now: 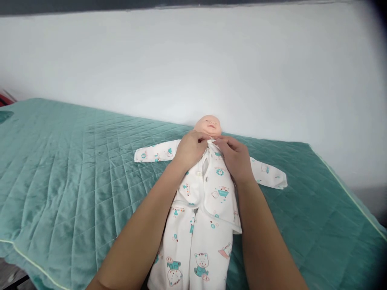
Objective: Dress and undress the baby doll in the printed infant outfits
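A baby doll [209, 125] lies on its back, its head toward the wall. It wears a white printed jacket [222, 181] with both sleeves stretched out sideways, and matching white trousers [201, 249]. At the collar, just below the doll's chin, my left hand [192, 149] pinches one front edge of the jacket. My right hand [236, 155] grips the collar from the other side, its fingertips close to those of the left. Below the hands the jacket front hangs apart, with a button showing on one edge. The fingertips partly hide the collar.
A green quilted cover [105, 173] with a pale piped edge spreads under the doll. Behind it rises a white wall [151, 60]. A red object [6, 98] shows at the far left edge.
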Available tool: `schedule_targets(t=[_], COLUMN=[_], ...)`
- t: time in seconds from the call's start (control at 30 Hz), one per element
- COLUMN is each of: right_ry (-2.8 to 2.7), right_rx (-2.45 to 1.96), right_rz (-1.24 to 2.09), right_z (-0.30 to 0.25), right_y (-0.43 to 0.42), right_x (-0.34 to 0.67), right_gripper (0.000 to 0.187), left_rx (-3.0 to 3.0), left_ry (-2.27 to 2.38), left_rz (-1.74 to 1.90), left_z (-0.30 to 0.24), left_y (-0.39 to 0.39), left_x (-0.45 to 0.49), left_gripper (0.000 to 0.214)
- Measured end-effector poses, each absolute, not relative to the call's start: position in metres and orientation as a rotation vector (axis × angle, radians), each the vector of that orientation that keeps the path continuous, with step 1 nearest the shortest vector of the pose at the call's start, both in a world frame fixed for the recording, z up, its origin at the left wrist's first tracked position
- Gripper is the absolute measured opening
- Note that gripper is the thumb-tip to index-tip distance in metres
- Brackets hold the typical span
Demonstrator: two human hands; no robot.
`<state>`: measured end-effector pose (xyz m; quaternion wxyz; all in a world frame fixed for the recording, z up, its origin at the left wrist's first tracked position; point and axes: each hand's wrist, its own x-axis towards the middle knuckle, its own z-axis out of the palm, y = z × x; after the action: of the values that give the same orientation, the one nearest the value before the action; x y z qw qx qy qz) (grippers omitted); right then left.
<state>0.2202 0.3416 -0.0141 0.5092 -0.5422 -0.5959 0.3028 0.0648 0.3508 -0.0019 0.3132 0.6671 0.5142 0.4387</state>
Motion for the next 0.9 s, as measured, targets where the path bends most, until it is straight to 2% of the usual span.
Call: schedule_targets(t=[0.27, 0.63, 0.9], right_ry=[-1.460, -1.428, -1.570], right_rx=[-1.246, -1.266, -1.286], right_rz=[0.662, 0.649, 0.561], right_z=[-0.016, -0.016, -0.017], right_y=[0.340, 0.339, 0.338], right_x=[0.220, 0.217, 0.217], right_gripper=[0.020, 0.018, 0.020], left_rx=[1.961, 2.020, 1.940], left_ry=[1.390, 1.459, 1.374], left_rz=[1.144, 1.031, 1.216], left_z=[-0.008, -0.011, -0.012], left_y=[0.346, 0.352, 0.347], left_x=[0.063, 0.062, 0.061], left_gripper=[0.037, 0.039, 0.035])
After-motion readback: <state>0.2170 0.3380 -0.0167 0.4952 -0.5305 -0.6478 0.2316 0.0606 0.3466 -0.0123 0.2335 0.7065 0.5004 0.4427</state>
